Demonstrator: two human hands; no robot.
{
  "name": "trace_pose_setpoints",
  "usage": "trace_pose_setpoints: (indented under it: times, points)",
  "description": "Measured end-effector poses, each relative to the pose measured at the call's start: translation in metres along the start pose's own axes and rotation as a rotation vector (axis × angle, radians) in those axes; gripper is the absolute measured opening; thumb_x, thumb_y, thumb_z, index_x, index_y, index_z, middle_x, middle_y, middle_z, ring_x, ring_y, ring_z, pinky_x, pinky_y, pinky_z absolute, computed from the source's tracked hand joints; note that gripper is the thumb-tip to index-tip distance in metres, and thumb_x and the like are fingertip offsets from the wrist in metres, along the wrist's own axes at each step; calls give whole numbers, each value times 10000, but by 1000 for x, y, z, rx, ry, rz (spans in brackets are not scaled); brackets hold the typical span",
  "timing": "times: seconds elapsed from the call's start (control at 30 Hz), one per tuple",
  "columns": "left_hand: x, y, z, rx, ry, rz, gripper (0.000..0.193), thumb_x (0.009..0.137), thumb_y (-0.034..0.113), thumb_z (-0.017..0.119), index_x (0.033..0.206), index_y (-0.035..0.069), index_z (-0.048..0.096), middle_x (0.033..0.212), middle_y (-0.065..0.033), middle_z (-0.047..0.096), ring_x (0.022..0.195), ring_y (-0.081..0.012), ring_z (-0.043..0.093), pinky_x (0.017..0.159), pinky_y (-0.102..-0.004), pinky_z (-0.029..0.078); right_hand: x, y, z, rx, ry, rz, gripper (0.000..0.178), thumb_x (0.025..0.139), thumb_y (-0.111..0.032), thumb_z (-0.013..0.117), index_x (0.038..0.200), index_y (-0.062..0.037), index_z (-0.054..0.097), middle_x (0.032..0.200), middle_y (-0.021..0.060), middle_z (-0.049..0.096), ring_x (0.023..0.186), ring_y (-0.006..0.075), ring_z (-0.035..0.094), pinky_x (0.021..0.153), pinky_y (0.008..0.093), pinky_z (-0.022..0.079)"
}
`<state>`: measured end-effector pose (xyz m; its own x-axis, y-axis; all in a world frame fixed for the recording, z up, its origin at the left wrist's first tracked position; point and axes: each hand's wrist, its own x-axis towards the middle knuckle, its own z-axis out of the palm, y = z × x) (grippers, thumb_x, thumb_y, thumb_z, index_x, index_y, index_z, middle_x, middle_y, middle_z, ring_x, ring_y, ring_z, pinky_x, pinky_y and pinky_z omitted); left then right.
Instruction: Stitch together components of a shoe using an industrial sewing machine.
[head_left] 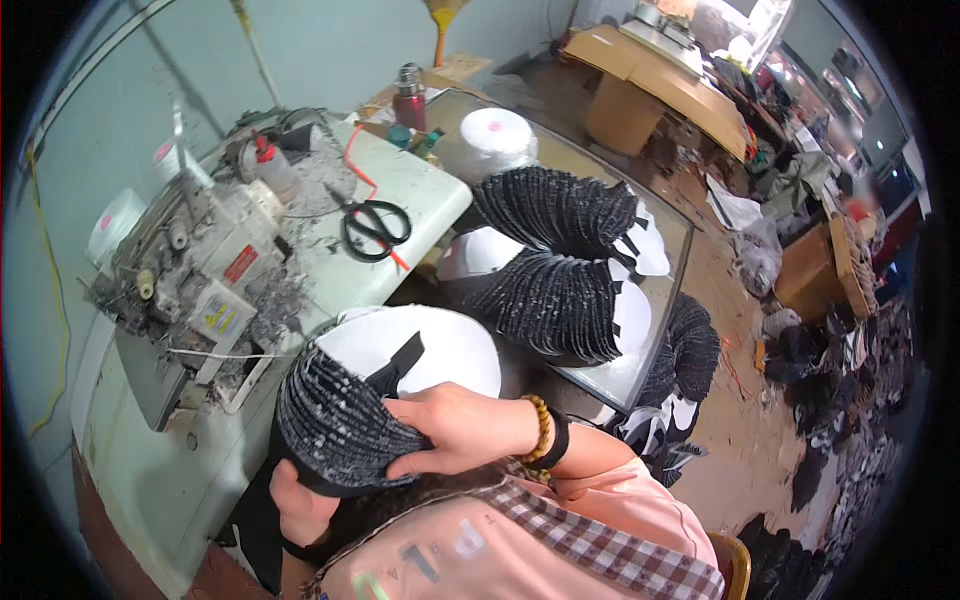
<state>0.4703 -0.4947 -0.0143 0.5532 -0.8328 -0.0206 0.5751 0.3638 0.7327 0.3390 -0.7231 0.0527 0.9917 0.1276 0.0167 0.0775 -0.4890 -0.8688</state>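
A thick fanned stack of black fabric pieces with pale edges (340, 425) is held at the near edge of the sewing table. My right hand (465, 430) is closed on its right side, thumb below and fingers above. At the lower left, my left hand (302, 505) grips the same stack from beneath; its fingers are partly hidden. A broad white rounded piece (455, 350) lies just behind the stack, with a black strip (405, 360) across it. Farther back, black-handled scissors (378, 232) rest on the table beside a red cord (360, 165).
A lint-covered sewing machine (230, 250) stands at the left with thread cones (115, 225). To the right, a glass-topped table (660, 335) bears two fanned black stacks (540, 310) and a wrapped white cone (498, 140). A red flask (409, 98) stands behind. More stacks (690, 345) lie beyond the glass-topped table.
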Motion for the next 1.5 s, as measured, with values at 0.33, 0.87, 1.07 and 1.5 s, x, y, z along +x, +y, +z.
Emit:
trace_pose_setpoints:
  times: [0.33,0.87,1.07,1.5]
  points:
    - [-67,48,-85,-366,-124,211,723,929,608,482,1363,35,398,1057,-112,551,951,-268,506,981,-489,385,-174,222,-92,-17,1455,618,704,821,-232,805,1378,26,460,1219,165,629,1090,224,609,954,320,484]
    - [-81,55,-128,-129,-214,161,563,1062,376,316,1555,137,185,934,-60,480,857,-185,445,917,-459,409,-251,264,-76,397,1203,721,371,914,-302,708,1078,28,668,961,19,679,844,120,611,748,285,483]
    - [-96,24,-144,-440,-46,219,795,984,578,408,1567,109,139,1372,-154,380,1220,-316,376,1063,-541,319,-274,204,-72,422,1533,487,308,977,-294,613,1083,-7,650,1047,53,670,972,133,597,890,311,450]
    - [-129,32,-75,-126,163,227,880,882,520,599,1503,-19,286,1524,-192,371,1379,-352,398,1156,-499,300,56,-31,95,331,64,14,276,929,-256,695,927,11,627,719,53,603,671,123,485,598,328,442]
